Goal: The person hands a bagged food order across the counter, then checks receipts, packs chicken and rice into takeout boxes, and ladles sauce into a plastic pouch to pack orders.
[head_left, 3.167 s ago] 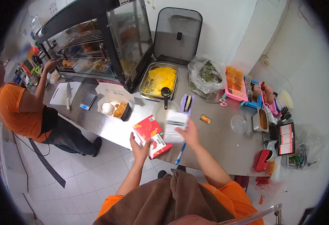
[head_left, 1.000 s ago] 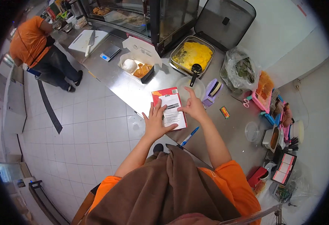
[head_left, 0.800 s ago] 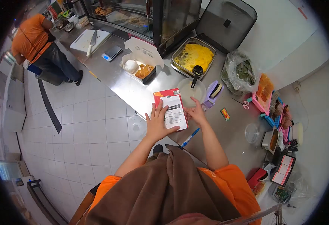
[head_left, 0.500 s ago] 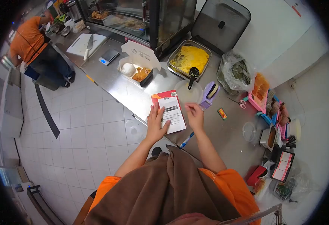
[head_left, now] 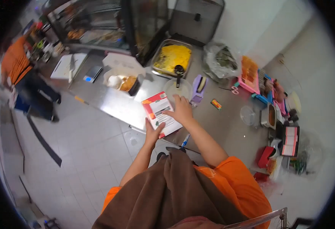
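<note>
Holding a red box (head_left: 155, 98) at the front edge of the bench (head_left: 222, 128), pinching its near left corner between the thumb and fingers of the left hand (head_left: 152, 133). Laying the right hand (head_left: 183, 110) over the box's right side, spreading the fingers loosely toward the bench's far edge and setting the thumb on a printed slip (head_left: 158, 107) atop the box. Framing the box between both hands, just beyond the left one and partly beneath the right. Facing, past the right fingertips, a pale round container (head_left: 169, 88) with a black scoop (head_left: 179, 70) over it, and a purple tape dispenser (head_left: 199, 90) to the right. Having a blue pen (head_left: 185, 141) close by at the front edge, and an open food carton (head_left: 123, 65) farther left along that edge.
</note>
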{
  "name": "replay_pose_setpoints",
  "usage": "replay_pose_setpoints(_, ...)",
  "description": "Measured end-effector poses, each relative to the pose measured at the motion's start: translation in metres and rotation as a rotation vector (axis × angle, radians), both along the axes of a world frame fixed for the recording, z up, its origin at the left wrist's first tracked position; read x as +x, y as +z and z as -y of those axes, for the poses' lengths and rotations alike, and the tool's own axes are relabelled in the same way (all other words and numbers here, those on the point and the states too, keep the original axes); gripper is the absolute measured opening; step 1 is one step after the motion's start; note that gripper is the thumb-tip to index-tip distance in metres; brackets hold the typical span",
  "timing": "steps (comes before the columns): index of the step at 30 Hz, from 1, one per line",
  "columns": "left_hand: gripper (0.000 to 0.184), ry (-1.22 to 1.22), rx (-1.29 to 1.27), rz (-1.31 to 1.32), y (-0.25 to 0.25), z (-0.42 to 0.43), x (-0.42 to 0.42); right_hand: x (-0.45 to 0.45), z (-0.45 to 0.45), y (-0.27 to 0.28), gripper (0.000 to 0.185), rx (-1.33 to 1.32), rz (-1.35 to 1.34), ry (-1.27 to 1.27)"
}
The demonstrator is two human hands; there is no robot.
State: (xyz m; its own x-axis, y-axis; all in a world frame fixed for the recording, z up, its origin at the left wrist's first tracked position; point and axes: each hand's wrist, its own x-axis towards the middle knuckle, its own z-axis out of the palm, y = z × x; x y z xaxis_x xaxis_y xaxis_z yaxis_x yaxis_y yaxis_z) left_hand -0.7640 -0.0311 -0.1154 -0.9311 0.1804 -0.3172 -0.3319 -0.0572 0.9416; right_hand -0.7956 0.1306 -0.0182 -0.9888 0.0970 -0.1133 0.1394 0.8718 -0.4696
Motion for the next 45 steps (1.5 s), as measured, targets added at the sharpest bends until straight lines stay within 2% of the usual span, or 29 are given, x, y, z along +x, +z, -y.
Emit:
replay_pose_setpoints(1, 0.083, -0.041, 0.189, 0.007, 0.014, 0.000, 0.002, 0.002, -0.012, -0.033, 0.081, -0.102, 0.085, -0.080)
replay_pose_setpoints(2, 0.073, -0.046, 0.198, 0.031, 0.018, 0.001, 0.007, 0.009, -0.023, -0.052, 0.079, -0.211, 0.158, -0.173)
replay_pose_setpoints(4, 0.068, -0.062, 0.186, 0.089, 0.010, 0.007, 0.009, 0.033, -0.016, -0.064, 0.075, -1.412, 0.556, -0.123)
replay_pose_setpoints(5, 0.065, -0.105, 0.148, 0.078, 0.003, 0.012, 0.006, 0.041, -0.013, -0.067, 0.069, -1.382, 0.512, -0.094)
replay_pose_setpoints(6, 0.063, -0.125, 0.150, 0.173, 0.008, 0.016, 0.008, 0.049, -0.010, -0.057, 0.064, -1.304, 0.603, -0.162)
replay_pose_setpoints(7, 0.063, -0.134, 0.118, 0.189, 0.018, 0.019, 0.010, 0.063, -0.007, -0.023, 0.058, -1.286, 0.586, -0.203)
replay_pose_setpoints(8, 0.064, -0.121, 0.057, 0.117, 0.021, 0.022, 0.016, 0.064, -0.005, -0.059, 0.058, -1.419, 0.530, -0.087)
replay_pose_setpoints(9, 0.065, -0.164, 0.123, 0.040, 0.008, 0.026, 0.019, 0.073, -0.002, -0.070, 0.056, -1.426, 0.269, 0.012)
replay_pose_setpoints(10, 0.065, -0.197, 0.118, 0.015, 0.022, 0.015, 0.027, 0.100, -0.009, -0.016, 0.058, -1.488, 0.188, 0.055)
replay_pose_setpoints(12, 0.065, -0.242, 0.109, -0.027, 0.073, 0.000, 0.060, 0.133, -0.020, -0.014, 0.060, -1.385, -0.024, 0.005)
replay_pose_setpoints(15, 0.062, -0.473, 0.021, -0.003, 0.097, -0.044, 0.087, 0.190, -0.059, -0.029, 0.060, -1.380, -0.104, -0.082)
replay_pose_setpoints(16, 0.061, -0.575, 0.137, -0.030, 0.090, -0.067, 0.094, 0.211, -0.075, -0.027, 0.062, -1.382, -0.112, -0.137)
replay_pose_setpoints(18, 0.059, -0.620, 0.029, 0.181, 0.096, -0.109, 0.120, 0.253, -0.108, -0.022, 0.067, -1.394, -0.131, -0.252)
replay_pose_setpoints(21, 0.056, -0.914, 0.229, 0.108, 0.021, -0.187, 0.136, 0.320, -0.156, 0.043, 0.062, -1.361, 0.027, -0.667)
replay_pose_setpoints(22, 0.054, -0.936, 0.227, 0.089, 0.022, -0.211, 0.150, 0.338, -0.174, 0.031, 0.059, -1.384, -0.041, -0.699)
replay_pose_setpoints(24, 0.051, -0.967, 0.227, 0.054, 0.026, -0.260, 0.184, 0.375, -0.222, -0.028, 0.055, -1.423, -0.169, -0.755)
replay_pose_setpoints(25, 0.049, -0.980, 0.249, 0.077, 0.050, -0.284, 0.204, 0.396, -0.253, -0.069, 0.042, -1.402, -0.256, -0.877)
replay_pose_setpoints(27, 0.048, -0.995, 0.200, 0.035, 0.042, -0.332, 0.225, 0.459, -0.315, -0.076, 0.027, -1.161, -0.583, -1.056)
replay_pose_setpoints(28, 0.048, -0.999, 0.166, 0.017, 0.038, -0.352, 0.232, 0.495, -0.350, -0.071, 0.017, -0.772, -0.626, -1.256)
replay_pose_setpoints(29, 0.048, -1.010, 0.099, -0.031, 0.036, -0.372, 0.238, 0.531, -0.385, -0.073, 0.016, -0.411, -0.694, -1.410)
replay_pose_setpoints(30, 0.048, -1.014, 0.094, -0.034, 0.032, -0.391, 0.243, 0.573, -0.424, -0.082, 0.015, -0.287, -0.872, -1.441)
replay_pose_setpoints(31, 0.048, -1.015, 0.092, -0.036, 0.025, -0.411, 0.247, 0.607, -0.453, -0.072, 0.016, -0.086, -0.757, -1.681)
replay_pose_setpoints(32, 0.048, -1.008, 0.083, -0.035, 0.023, -0.425, 0.252, 0.637, -0.477, -0.062, 0.016, 0.249, -0.680, -1.690)
replay_pose_setpoints(34, 0.049, -1.031, 0.056, -0.032, 0.030, -0.451, 0.258, 0.709, -0.541, -0.097, 0.019, 0.553, -0.562, -1.452)
replay_pose_setpoints(36, 0.049, -1.046, 0.009, -0.023, 0.043, -0.466, 0.261, 0.766, -0.593, -0.137, 0.019, 0.545, -0.431, -1.312)
replay_pose_setpoints(38, 0.051, -0.998, -0.010, -0.043, 0.044, -0.466, 0.260, 0.784, -0.610, -0.108, 0.013, 0.391, -0.034, -1.064)
replay_pose_setpoints(40, 0.052, -0.887, -0.053, -0.065, 0.036, -0.459, 0.256, 0.787, -0.639, -0.100, 0.007, 0.257, 0.133, -0.905)
replay_pose_setpoints(42, 0.047, -0.811, -0.142, -0.047, 0.031, -0.443, 0.251, 0.798, -0.657, -0.111, 0.007, 0.050, 0.034, -0.767)
replay_pose_setpoints(45, 0.041, -0.728, -0.186, -0.069, 0.040, -0.427, 0.255, 0.792, -0.663, -0.103, 0.008, -0.033, 0.170, -0.739)
